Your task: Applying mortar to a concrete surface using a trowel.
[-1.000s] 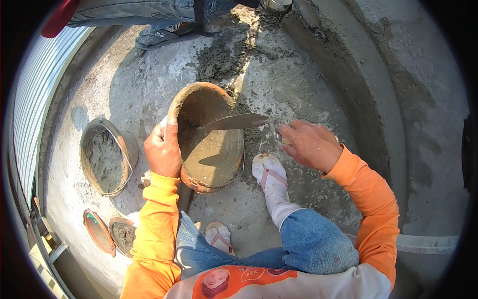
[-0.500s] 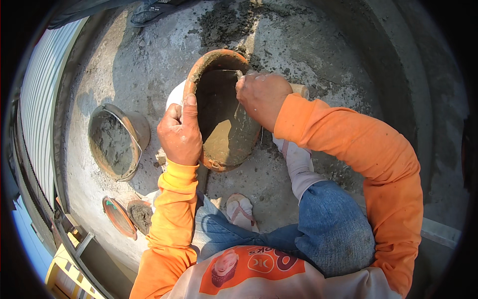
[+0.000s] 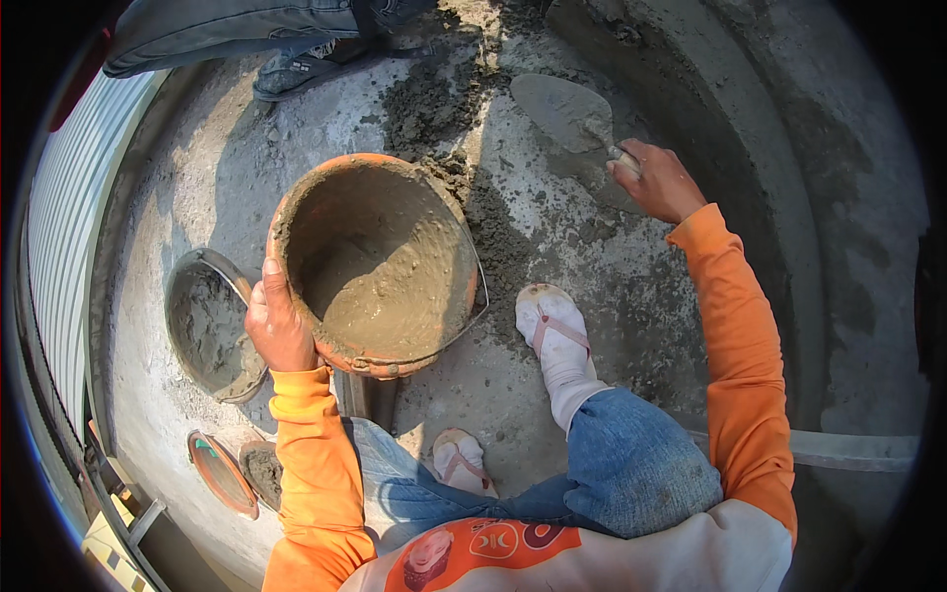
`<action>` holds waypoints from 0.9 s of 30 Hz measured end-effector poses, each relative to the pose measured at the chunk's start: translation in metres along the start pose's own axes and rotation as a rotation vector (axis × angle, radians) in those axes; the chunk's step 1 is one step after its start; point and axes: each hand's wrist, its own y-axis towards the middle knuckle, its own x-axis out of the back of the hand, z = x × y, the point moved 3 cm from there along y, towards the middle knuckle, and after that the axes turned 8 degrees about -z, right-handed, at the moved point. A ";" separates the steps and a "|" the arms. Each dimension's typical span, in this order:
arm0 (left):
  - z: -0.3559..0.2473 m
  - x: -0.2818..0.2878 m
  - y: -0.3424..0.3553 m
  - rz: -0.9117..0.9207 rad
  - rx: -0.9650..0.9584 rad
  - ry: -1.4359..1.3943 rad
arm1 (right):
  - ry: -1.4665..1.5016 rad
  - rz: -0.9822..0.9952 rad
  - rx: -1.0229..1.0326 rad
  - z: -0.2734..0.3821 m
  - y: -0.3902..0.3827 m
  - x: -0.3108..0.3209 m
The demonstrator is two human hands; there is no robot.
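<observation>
My left hand (image 3: 281,324) grips the left rim of an orange bucket (image 3: 371,162), thumb over the edge. The bucket's open mouth faces me, its inner wall coated with wet grey mortar (image 3: 395,291). A thin wire bail hangs along its right side. Out to the right, my right hand (image 3: 659,182) is closed round the handle of a trowel (image 3: 558,111). The trowel's broad, mortar-smeared blade points up and left, over the concrete floor beside a strip of spilled mortar (image 3: 434,94).
A second bucket of mortar (image 3: 209,326) stands at the left. Below it lie a shallow orange-rimmed container (image 3: 223,476) and a smaller one holding mortar (image 3: 262,472). Another person's leg and shoe (image 3: 306,71) are at the far left. A low concrete ledge (image 3: 779,148) curves along the right.
My right hand has left the bucket's rim and swung right, where the trowel now shows plainly. The bucket has shifted left and turned its mouth more toward me. The other person's leg shows more.
</observation>
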 end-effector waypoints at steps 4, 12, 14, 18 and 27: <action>0.002 0.000 0.003 -0.071 -0.007 -0.095 | -0.172 -0.203 -0.163 -0.046 0.063 -0.034; 0.008 0.005 0.011 -0.279 -0.184 0.286 | 0.157 0.285 -0.262 0.031 0.113 -0.093; 0.004 0.000 0.007 -0.246 -0.202 0.251 | 0.608 0.369 -0.381 0.024 0.106 -0.104; -0.010 -0.008 -0.003 -0.242 -0.242 0.247 | 0.744 0.250 -0.336 -0.003 0.082 -0.089; 0.001 -0.009 -0.003 -0.191 -0.198 0.182 | -0.097 -0.117 -0.059 0.012 -0.009 -0.013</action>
